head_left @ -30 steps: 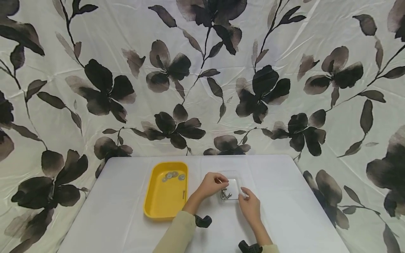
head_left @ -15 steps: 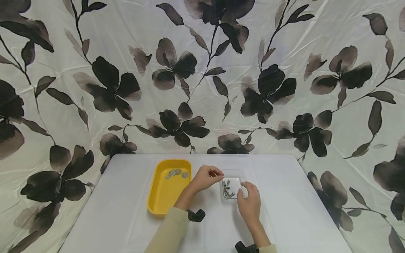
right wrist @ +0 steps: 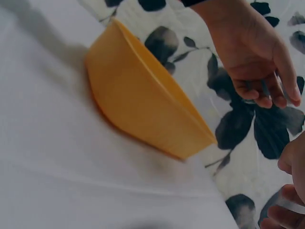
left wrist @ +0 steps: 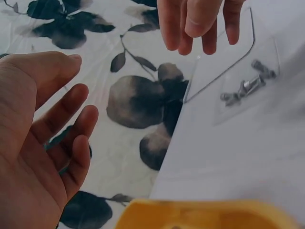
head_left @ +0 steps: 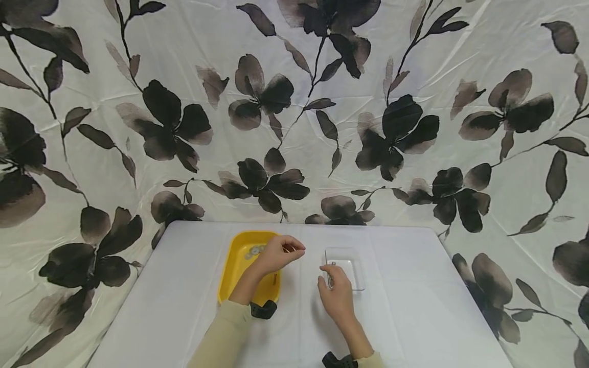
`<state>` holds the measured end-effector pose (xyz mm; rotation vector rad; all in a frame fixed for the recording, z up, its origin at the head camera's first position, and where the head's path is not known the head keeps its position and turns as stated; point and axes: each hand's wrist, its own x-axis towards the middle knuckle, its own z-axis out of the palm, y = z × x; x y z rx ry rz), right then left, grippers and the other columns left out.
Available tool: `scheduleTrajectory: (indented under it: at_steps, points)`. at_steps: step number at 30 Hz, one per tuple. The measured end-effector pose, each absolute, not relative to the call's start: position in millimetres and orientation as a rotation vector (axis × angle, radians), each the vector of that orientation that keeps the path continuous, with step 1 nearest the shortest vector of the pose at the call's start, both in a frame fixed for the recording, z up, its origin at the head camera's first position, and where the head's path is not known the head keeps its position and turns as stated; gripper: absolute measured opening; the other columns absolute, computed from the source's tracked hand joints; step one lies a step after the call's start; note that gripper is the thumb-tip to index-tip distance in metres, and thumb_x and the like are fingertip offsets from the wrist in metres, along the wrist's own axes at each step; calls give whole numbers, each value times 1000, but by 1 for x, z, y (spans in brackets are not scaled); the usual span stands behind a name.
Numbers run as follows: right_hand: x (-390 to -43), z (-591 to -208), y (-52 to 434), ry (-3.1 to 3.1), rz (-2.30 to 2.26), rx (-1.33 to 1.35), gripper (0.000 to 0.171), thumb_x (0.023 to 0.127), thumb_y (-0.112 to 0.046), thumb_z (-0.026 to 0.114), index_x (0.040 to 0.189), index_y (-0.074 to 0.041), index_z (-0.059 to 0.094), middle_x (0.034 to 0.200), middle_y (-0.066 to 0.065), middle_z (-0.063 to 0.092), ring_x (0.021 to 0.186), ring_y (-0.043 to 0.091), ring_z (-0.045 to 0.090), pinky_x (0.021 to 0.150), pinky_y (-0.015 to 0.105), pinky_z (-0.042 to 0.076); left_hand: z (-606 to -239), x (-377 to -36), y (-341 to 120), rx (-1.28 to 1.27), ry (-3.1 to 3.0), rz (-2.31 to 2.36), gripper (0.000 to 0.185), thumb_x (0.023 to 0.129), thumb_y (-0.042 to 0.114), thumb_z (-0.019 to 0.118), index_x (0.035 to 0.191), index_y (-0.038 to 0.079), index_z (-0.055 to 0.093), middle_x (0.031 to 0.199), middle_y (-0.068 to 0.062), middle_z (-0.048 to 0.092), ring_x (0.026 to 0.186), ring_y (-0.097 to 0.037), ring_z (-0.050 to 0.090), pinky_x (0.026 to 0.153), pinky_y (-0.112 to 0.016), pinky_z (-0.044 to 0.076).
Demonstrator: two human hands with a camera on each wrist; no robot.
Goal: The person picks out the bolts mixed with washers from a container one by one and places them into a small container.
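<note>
My left hand (head_left: 278, 254) hangs over the right rim of the yellow tray (head_left: 226, 278). In the left wrist view its fingers (left wrist: 71, 112) are loosely bent with nothing between them. Flat grey washers (head_left: 254, 250) lie at the tray's far end, partly hidden by that hand. My right hand (head_left: 338, 296) is at the left side of a clear plastic box (head_left: 358, 278), fingers relaxed and holding nothing visible. It hides part of the box. Several silver bolts (left wrist: 252, 86) lie in the box in the left wrist view.
A white cloth covers the table (head_left: 414, 306). Behind it hangs a floral curtain (head_left: 294, 112). Black cameras are strapped to both wrists, the left wrist camera (head_left: 264, 309) close to the tray's near right corner.
My left hand has drawn back leftward from the clear box to the yellow tray. My right hand has shifted left from the box's right side to its left side. The head view has turned slightly.
</note>
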<state>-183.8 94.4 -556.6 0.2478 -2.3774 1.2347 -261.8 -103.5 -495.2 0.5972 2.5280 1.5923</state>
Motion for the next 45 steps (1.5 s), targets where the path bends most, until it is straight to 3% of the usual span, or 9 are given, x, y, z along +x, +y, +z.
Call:
scheduleTrajectory:
  at_steps: [13, 19, 25, 33, 45]
  points:
    - [-184, -555, 64, -2479, 1414, 244, 27, 86, -5, 68, 113, -7, 66, 114, 8, 64, 98, 30, 63, 73, 38, 55, -514, -279, -149, 490, 2640, 1494, 10, 88, 16, 73, 95, 10, 76, 87, 3, 67, 77, -20, 57, 70, -32, 50]
    - [-181, -557, 59, -2516, 1473, 219, 27, 87, -6, 68, 114, -8, 67, 114, 7, 64, 99, 31, 63, 75, 37, 55, -530, -292, -162, 569, 2619, 1425, 16, 87, 12, 73, 99, 2, 75, 87, 1, 68, 75, -19, 58, 69, -32, 49]
    - [-180, -563, 58, -2550, 1477, 195, 26, 89, -9, 67, 115, -11, 66, 116, 5, 63, 101, 26, 63, 76, 30, 54, -546, -306, -168, 610, 2578, 1283, 14, 83, 11, 77, 95, 4, 76, 90, 0, 71, 75, -16, 59, 67, -29, 50]
    - [-178, -572, 58, -2538, 1499, 215, 26, 88, -7, 66, 114, -7, 67, 114, 7, 64, 99, 29, 64, 74, 31, 54, -571, -318, -169, 532, 2472, 1050, 11, 78, 15, 82, 87, 13, 76, 79, 4, 68, 68, -12, 56, 61, -27, 50]
    - [-174, -582, 65, -2543, 1499, 213, 23, 88, -5, 66, 111, -6, 67, 112, 9, 65, 96, 27, 64, 72, 30, 54, -585, -320, -170, 615, 2510, 926, 10, 75, 17, 84, 82, 22, 79, 78, 12, 71, 80, -5, 60, 75, -25, 47]
